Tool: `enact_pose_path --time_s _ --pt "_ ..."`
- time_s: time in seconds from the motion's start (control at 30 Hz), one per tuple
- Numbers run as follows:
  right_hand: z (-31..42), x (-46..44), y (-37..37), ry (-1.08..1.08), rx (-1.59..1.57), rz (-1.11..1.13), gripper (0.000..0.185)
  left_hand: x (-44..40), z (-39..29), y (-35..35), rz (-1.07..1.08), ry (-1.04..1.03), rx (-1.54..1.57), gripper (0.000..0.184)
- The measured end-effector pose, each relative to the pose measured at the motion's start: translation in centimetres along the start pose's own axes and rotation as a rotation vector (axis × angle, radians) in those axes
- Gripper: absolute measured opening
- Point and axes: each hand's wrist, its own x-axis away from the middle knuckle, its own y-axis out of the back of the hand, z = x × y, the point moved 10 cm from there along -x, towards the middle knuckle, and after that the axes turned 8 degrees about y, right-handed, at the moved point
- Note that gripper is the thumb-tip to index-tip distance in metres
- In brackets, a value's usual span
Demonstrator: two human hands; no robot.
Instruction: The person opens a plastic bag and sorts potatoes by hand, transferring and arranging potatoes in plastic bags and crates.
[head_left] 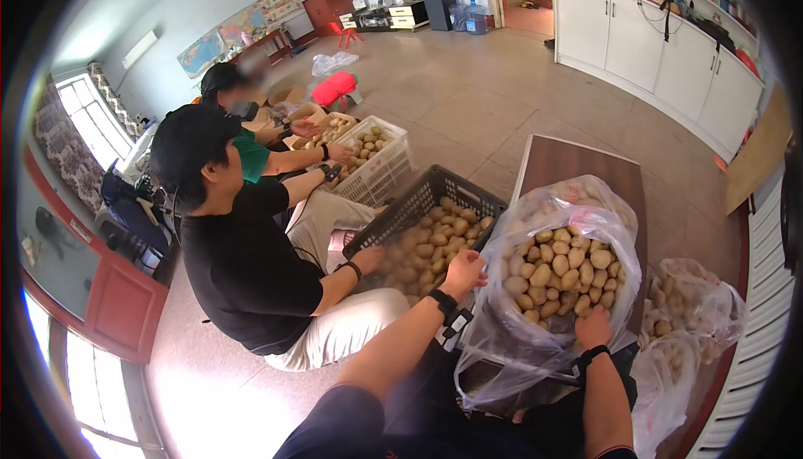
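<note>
A clear plastic bag (615,225) full of potatoes (565,266) stands open in front of me. My right hand (594,328) reaches over the bag's near side, its fingers curled around a potato at the front of the pile. My left hand (464,276) hovers between the bag and a black plastic crate (435,184), above the crate's near right corner. Its fingers are loosely bent and apart, and no potato shows in them. More potatoes fill the crate. Dark bands sit on both my wrists.
A person in a black shirt (242,266) sits to my left, one hand in the black crate. Beyond sits another person with hands at a white crate (389,158) of potatoes. A brown board (577,162) lies behind my bag; more bagged potatoes (690,300) stand right.
</note>
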Motion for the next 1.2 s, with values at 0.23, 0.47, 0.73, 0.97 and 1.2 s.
enact_pose_path --time_s 0.23,0.47,0.73,0.97,1.2 --pt "2.2 -0.7 -0.1 0.235 -0.398 -0.144 0.040 0.3 1.1 -0.7 0.115 0.039 -0.012 0.045" --pt "7.3 1.2 -2.0 0.059 -1.190 0.285 0.029 1.1 0.7 -2.1 0.129 0.011 -0.157 0.043" --pt "13.2 3.1 -2.2 0.187 -1.226 0.463 0.030 4.0 1.0 -6.1 0.325 0.071 -0.311 0.047" --pt "17.0 3.4 -2.5 0.524 -1.039 0.351 0.031 7.2 3.6 -10.5 0.802 0.382 -0.070 0.046" --pt "14.4 2.3 -0.6 0.556 -0.977 0.176 0.027 5.7 2.8 -9.1 0.699 0.303 -0.088 0.050"
